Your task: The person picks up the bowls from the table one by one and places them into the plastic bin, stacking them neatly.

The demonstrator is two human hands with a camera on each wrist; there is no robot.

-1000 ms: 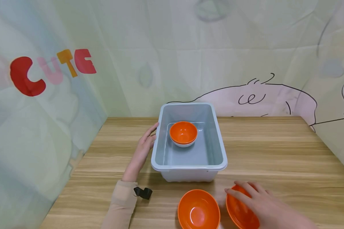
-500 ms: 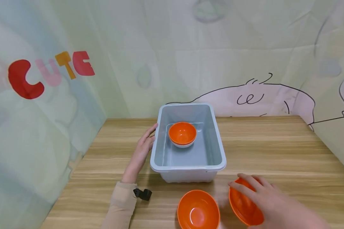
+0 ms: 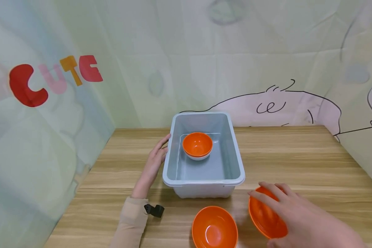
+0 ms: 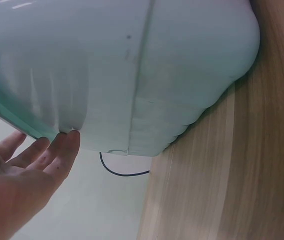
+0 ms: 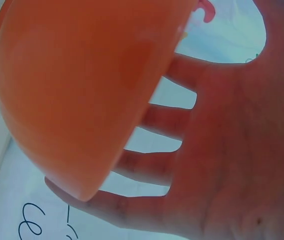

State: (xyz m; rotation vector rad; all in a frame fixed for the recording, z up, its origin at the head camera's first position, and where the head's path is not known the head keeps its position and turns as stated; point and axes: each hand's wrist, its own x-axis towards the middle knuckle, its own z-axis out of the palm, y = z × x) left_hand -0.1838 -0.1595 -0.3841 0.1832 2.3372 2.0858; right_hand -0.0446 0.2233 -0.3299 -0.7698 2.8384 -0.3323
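My left hand (image 3: 156,156) rests at the left side of a pale blue-grey plastic bin (image 3: 204,182), fingers extended. The left wrist view shows its fingertips (image 4: 72,136) touching the wall under the rim. My right hand (image 3: 300,217) grips an orange bowl (image 3: 265,213) by the rim, fingers on the far side. This bowl is tilted, and part of it is hidden by the hand. Its smooth outside (image 5: 77,95) fills much of the right wrist view. A second orange bowl (image 3: 215,229) stands upright in front of the bin, cut off by the frame's bottom.
Inside the bin, a smaller orange bowl (image 3: 198,144) sits with a white bowl-shaped surface (image 3: 198,158) showing beneath it. Everything stands on a wood-grain table (image 3: 303,158). Printed cloth (image 3: 161,62) hangs behind the table and along its sides.
My right hand and the bowl it grips have moved slightly away from me and to the right. The left hand, the bin and the other bowls stay essentially where they were.
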